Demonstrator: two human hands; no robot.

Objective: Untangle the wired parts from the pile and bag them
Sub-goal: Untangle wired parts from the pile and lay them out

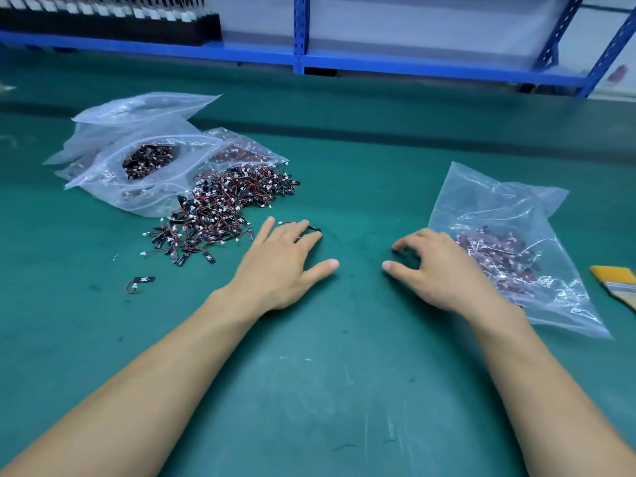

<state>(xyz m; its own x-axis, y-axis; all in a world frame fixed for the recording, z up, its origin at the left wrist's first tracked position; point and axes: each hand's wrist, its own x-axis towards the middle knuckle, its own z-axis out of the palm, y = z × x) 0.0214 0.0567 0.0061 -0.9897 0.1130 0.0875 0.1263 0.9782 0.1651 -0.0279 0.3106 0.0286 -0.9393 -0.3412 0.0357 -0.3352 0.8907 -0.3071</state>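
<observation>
Pile (220, 208) of wired parts: centre-left of frame, loose on the green mat (327, 390). Black tabs, red-black leads and white plugs, heavily interlaced.

One wired part (311, 228) lies just right of the pile's lower edge, apart from the mass, at the fingertips of the left hand (282, 253).

Left hand: fingers straight and spread wide, flat on the mat, tips pressing on that part, thumb out to the right.

Right hand (437, 266): right of centre, fingers loosely curled with tips toward the mat, thumb apart from them. Nothing seen held. It sits just beside the receiving bag (509, 208), clear plastic, right of frame, part-filled with parts.

Step in hand, as judged: drag the single part clear of the pile, then bag it.

To do it well:
- Press on the tab rather than the lead.
- Slide toward the open mat at centre.
- Watch that no neighbour's wire trails along. If one does, the right hand pins the pile side while the left pulls.
- The bag's mouth cannot be made out, so it likely needs opening before transfer.

Outward:
- Stray part (141, 282), alone, lower left of the pile.
- Stack of clear bags (137, 160), upper left, one open with parts inside, touching the pile.
- Brush (616, 280) at the right edge.
- Blue shelf frame (301, 32) along the top.
</observation>
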